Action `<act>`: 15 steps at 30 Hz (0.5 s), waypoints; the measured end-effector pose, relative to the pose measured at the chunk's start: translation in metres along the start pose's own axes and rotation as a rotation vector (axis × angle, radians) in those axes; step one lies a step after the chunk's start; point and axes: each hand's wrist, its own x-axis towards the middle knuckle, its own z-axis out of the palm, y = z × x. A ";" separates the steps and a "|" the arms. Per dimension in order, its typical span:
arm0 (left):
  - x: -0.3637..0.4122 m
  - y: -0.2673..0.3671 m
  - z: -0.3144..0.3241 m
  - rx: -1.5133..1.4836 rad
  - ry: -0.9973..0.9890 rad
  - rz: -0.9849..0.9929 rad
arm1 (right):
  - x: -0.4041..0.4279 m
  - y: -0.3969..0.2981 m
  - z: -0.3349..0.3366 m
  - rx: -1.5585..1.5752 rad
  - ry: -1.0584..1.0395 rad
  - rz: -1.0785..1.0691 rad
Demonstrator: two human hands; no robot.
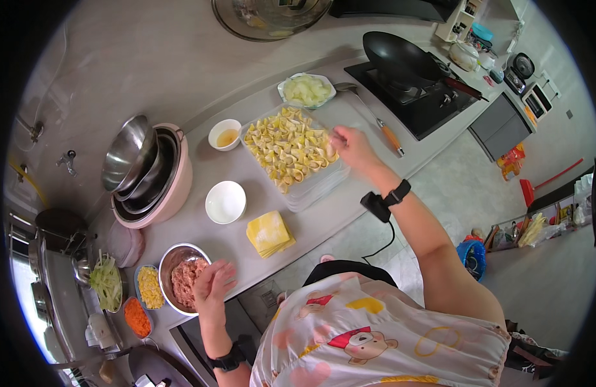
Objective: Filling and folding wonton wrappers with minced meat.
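Note:
My right hand (355,149) is at the right edge of a clear plastic tray (310,191), fingertips bent in beside the folded wontons (288,145) that fill it. Whether a wonton is between those fingers cannot be made out. Slightly blurred, my left hand (213,284) hovers at the near rim of a steel bowl (169,259) of raw minced meat (185,280), fingers apart and nothing seen in them. Between the hands lies a stack of square yellow wrappers (270,233), dusted white on top. A white bowl (225,202) stands behind the stack, apparently without contents.
A small bowl of yellowish liquid (226,138) and a plate of pale chopped vegetable (306,90) stand behind the tray. A wooden-handled ladle (382,123) lies before the stove with a wok (399,58). Left are nested basins (174,193), chopped carrot (137,317) and corn (150,288).

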 end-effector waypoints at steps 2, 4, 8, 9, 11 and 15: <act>-0.007 -0.002 -0.009 0.002 0.043 -0.011 | 0.013 0.013 -0.022 -0.189 -0.031 0.057; -0.009 -0.004 -0.011 0.017 0.084 -0.020 | 0.016 0.030 -0.034 -0.188 -0.059 0.053; -0.001 0.002 0.008 0.045 0.072 -0.032 | 0.013 0.052 -0.037 -0.163 -0.065 -0.088; 0.005 0.005 0.012 0.148 0.008 0.006 | 0.014 0.050 -0.037 -0.156 -0.064 -0.090; 0.019 0.016 0.028 0.258 -0.058 0.045 | 0.016 0.047 -0.039 -0.094 -0.083 0.048; 0.070 0.034 0.102 0.624 -0.338 0.435 | 0.015 0.061 -0.052 -0.036 -0.109 0.084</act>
